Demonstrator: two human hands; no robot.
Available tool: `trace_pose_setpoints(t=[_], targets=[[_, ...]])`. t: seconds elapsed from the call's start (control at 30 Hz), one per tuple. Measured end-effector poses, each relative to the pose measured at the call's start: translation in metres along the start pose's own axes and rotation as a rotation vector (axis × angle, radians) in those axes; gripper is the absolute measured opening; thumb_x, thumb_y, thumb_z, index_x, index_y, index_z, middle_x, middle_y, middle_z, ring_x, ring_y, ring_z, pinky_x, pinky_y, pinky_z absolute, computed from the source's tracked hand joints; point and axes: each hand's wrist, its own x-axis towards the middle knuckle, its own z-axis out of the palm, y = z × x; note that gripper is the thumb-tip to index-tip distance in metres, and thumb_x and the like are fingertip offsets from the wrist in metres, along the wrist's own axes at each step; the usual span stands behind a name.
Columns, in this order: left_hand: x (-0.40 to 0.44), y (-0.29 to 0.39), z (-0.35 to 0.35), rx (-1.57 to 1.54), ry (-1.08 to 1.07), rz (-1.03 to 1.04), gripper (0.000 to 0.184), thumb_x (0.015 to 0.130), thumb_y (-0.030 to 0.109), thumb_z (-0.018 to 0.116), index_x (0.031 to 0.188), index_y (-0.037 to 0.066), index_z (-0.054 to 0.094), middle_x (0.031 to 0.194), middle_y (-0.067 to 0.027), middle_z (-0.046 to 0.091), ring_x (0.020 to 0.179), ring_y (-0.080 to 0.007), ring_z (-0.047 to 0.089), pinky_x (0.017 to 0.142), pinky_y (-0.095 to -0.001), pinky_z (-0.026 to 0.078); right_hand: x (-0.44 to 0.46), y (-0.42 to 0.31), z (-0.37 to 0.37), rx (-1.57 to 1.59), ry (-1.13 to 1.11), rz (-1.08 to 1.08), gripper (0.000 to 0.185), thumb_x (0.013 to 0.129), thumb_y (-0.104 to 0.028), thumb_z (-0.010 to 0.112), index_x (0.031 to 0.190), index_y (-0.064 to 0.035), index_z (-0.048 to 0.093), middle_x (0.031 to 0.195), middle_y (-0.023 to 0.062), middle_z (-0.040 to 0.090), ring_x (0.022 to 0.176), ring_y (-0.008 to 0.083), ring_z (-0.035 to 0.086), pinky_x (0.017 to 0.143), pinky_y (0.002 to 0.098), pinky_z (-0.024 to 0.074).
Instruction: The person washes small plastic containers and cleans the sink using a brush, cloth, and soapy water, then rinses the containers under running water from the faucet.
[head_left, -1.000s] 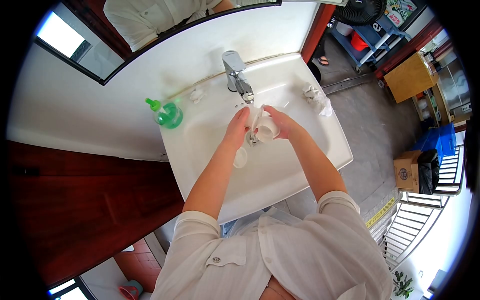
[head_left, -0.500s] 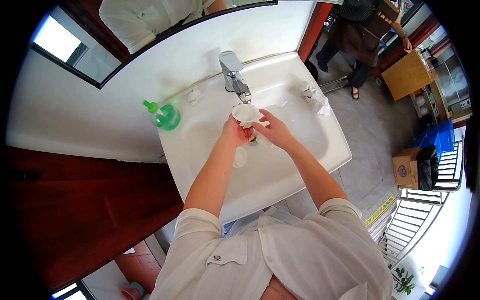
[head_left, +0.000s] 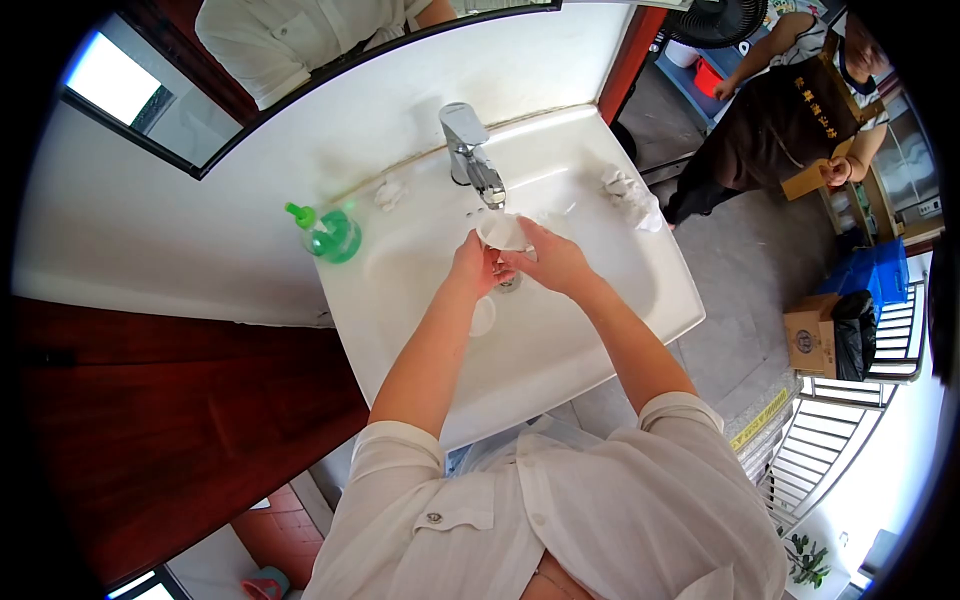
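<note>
Under the spout of the chrome faucet, both hands hold a small white cup over the sink. My left hand grips its left side and underside, fingers curled. From the right, my right hand has its fingers closed on the cup's other side. The cup is tilted, and the hands hide part of it. A round, whitish translucent piece, perhaps a lid, lies in the basin below my left hand. Just beneath the hands the metal drain shows.
The white sink carries a green soap bottle at its left corner and crumpled white tissue at right. A mirror hangs above. At upper right a person in a dark apron stands near a cardboard box.
The cup has tipped and shifted slightly right, with my right hand closing further around it. The person at upper right has come further into view, now with a brown piece in one hand.
</note>
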Motion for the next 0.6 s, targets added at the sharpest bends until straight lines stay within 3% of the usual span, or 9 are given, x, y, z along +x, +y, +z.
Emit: trace_pose_setpoints(t=[0.07, 0.13, 0.2, 0.23, 0.33, 0.4, 0.53, 0.6], targets=[[0.005, -0.007, -0.004, -0.007, 0.067, 0.051, 0.045, 0.092, 0.043, 0.028, 0.122, 0.012, 0.044, 0.116, -0.0074, 0.052, 0.107, -0.0246, 0.051, 0.088, -0.0444, 0.04, 0.007, 0.002, -0.001, 0.002, -0.078, 0.041, 0.065, 0.081, -0.051, 0.052, 0.123, -0.0027, 0.047, 0.109, 0.0165, 0.059, 0.098, 0.0301, 0.058, 0.084, 0.0347, 0.0438], [0.003, -0.009, -0.004, -0.013, 0.129, 0.101, 0.045, 0.093, 0.041, 0.03, 0.122, 0.009, 0.043, 0.117, -0.0084, 0.051, 0.107, -0.0256, 0.051, 0.088, -0.0461, 0.042, 0.017, 0.018, 0.001, 0.326, -0.301, 0.13, 0.059, 0.086, -0.052, 0.046, 0.117, -0.0029, 0.054, 0.106, 0.0134, 0.061, 0.098, 0.0237, 0.057, 0.085, 0.0315, 0.043], [-0.004, -0.005, 0.001, -0.068, 0.012, 0.227, 0.045, 0.093, 0.039, 0.035, 0.122, 0.005, 0.042, 0.118, -0.0097, 0.051, 0.105, -0.0268, 0.052, 0.086, -0.0464, 0.045, 0.027, 0.025, 0.006, 0.414, -0.316, 0.172, 0.058, 0.087, -0.052, 0.042, 0.109, -0.0018, 0.058, 0.102, 0.0123, 0.062, 0.095, 0.0228, 0.058, 0.083, 0.0318, 0.0432], [-0.006, -0.003, 0.002, -0.071, 0.013, 0.231, 0.045, 0.093, 0.039, 0.035, 0.122, 0.005, 0.042, 0.118, -0.0097, 0.051, 0.105, -0.0268, 0.052, 0.086, -0.0464, 0.045, 0.032, 0.027, 0.007, 0.501, -0.333, 0.213, 0.059, 0.088, -0.053, 0.039, 0.101, -0.0007, 0.063, 0.099, 0.0112, 0.063, 0.091, 0.0218, 0.058, 0.082, 0.032, 0.0434], [-0.01, -0.003, -0.001, -0.223, 0.022, 0.216, 0.044, 0.092, 0.037, 0.039, 0.122, 0.006, 0.042, 0.116, -0.0099, 0.052, 0.105, -0.0263, 0.052, 0.086, -0.0443, 0.046, 0.036, 0.019, -0.002, 0.56, -0.425, 0.316, 0.059, 0.089, -0.054, 0.038, 0.098, -0.0013, 0.064, 0.097, 0.0103, 0.063, 0.088, 0.0195, 0.058, 0.082, 0.0314, 0.0435], [-0.01, -0.002, -0.008, -0.068, 0.012, 0.269, 0.042, 0.092, 0.035, 0.041, 0.121, 0.005, 0.044, 0.115, -0.0107, 0.053, 0.106, -0.0259, 0.052, 0.087, -0.0448, 0.046, 0.043, 0.028, 0.003, 0.632, -0.495, 0.37, 0.058, 0.089, -0.053, 0.038, 0.099, -0.0017, 0.063, 0.096, 0.0109, 0.063, 0.086, 0.02, 0.06, 0.08, 0.0326, 0.0452], [-0.004, -0.002, -0.004, -0.083, 0.042, 0.182, 0.039, 0.092, 0.032, 0.042, 0.119, 0.003, 0.045, 0.114, -0.012, 0.053, 0.102, -0.0262, 0.055, 0.084, -0.0442, 0.048, 0.036, 0.032, -0.002, 0.912, -0.627, 0.55, 0.055, 0.091, -0.051, 0.036, 0.107, -0.0029, 0.055, 0.095, 0.0118, 0.063, 0.078, 0.0225, 0.064, 0.073, 0.0383, 0.0503], [0.003, -0.003, 0.003, -0.044, 0.174, 0.116, 0.038, 0.091, 0.03, 0.042, 0.117, 0.001, 0.046, 0.111, -0.0132, 0.054, 0.096, -0.0279, 0.058, 0.076, -0.042, 0.052, 0.034, 0.044, 0.006, 1.016, -0.604, 0.579, 0.053, 0.091, -0.05, 0.036, 0.109, -0.0039, 0.053, 0.094, 0.0118, 0.063, 0.076, 0.0235, 0.065, 0.072, 0.0404, 0.0511]])
